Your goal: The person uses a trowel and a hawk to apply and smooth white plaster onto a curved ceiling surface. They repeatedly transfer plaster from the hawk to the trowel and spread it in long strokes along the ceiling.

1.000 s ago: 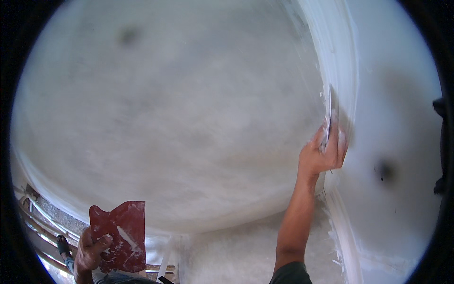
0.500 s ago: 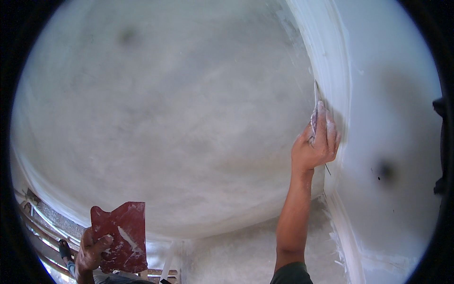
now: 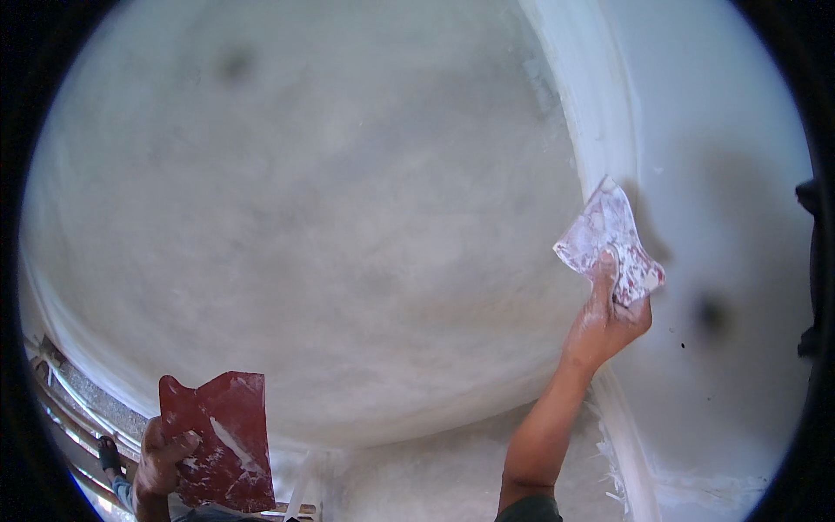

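Note:
My left hand [image 3: 158, 461] grips a dark red putty scraper [image 3: 228, 470] low at the left; its flat face carries a white streak and smears of filler. Out to the right, my raised right hand [image 3: 613, 317] pinches a second putty scraper [image 3: 600, 222], thumb on its face. That one is coated with white filler, with red showing through near the grip. It is held beside the white filler band [image 3: 600, 104] that runs down the joint between the grey wall [image 3: 348, 217] and the smooth pale panel [image 3: 731, 174]. Whether its edge touches the surface, I cannot tell.
Below the grey wall lies a lower grey surface [image 3: 417, 483] with ragged filler along its right edge. At the lower left are bars or rails [image 3: 74, 444] and a foot in a dark sandal [image 3: 109, 454]. A small dark hole [image 3: 683, 345] marks the pale panel.
My right hand has turned its scraper from edge-on to broad face showing, and shifted slightly right and down. The left hand's scraper has barely moved.

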`<action>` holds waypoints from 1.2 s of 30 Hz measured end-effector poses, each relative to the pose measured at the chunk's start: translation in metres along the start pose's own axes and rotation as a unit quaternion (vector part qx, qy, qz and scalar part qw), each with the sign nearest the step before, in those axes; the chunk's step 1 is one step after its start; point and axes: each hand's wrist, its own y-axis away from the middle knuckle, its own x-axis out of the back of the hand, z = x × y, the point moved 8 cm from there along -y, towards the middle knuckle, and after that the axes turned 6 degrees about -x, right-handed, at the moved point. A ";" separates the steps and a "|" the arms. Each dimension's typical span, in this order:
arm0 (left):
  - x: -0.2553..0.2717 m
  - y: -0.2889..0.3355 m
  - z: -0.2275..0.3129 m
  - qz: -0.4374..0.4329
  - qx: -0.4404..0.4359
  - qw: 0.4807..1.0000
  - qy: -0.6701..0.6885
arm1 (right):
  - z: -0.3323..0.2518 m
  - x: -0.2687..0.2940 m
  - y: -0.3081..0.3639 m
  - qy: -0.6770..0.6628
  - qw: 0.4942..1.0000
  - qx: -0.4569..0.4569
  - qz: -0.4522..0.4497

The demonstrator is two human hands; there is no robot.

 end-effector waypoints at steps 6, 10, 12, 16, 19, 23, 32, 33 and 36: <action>0.010 -0.003 -0.012 0.021 0.012 0.998 0.049 | 0.012 -0.014 0.042 -0.159 0.953 -0.220 -0.132; 0.022 -0.015 -0.034 -0.002 -0.007 0.999 0.044 | -0.008 -0.069 0.195 -0.308 0.717 -0.496 -0.380; 0.025 -0.021 -0.044 -0.081 -0.051 0.991 0.096 | -0.041 -0.087 0.266 -0.354 0.646 -0.448 -0.506; 0.101 -0.037 -0.066 0.051 -0.058 0.984 -0.161 | -0.056 -0.091 0.361 -0.408 0.608 -0.486 -0.476; 0.122 -0.044 -0.070 -0.050 -0.048 0.996 0.048 | -0.058 -0.081 0.401 -0.481 0.607 -0.483 -0.410; 0.136 -0.034 -0.064 -0.114 0.001 0.993 0.017 | -0.059 -0.064 0.457 -0.519 0.589 -0.502 -0.363; 0.197 -0.018 0.015 0.014 0.095 0.985 -0.145 | -0.059 -0.034 0.559 -0.480 0.422 -0.743 -0.200; 0.196 -0.022 0.023 -0.005 0.109 0.979 -0.172 | -0.054 -0.031 0.550 -0.524 0.500 -0.675 -0.137; 0.213 -0.041 0.055 -0.016 0.040 0.910 -0.413 | -0.071 -0.035 0.526 -0.638 0.440 -0.628 -0.064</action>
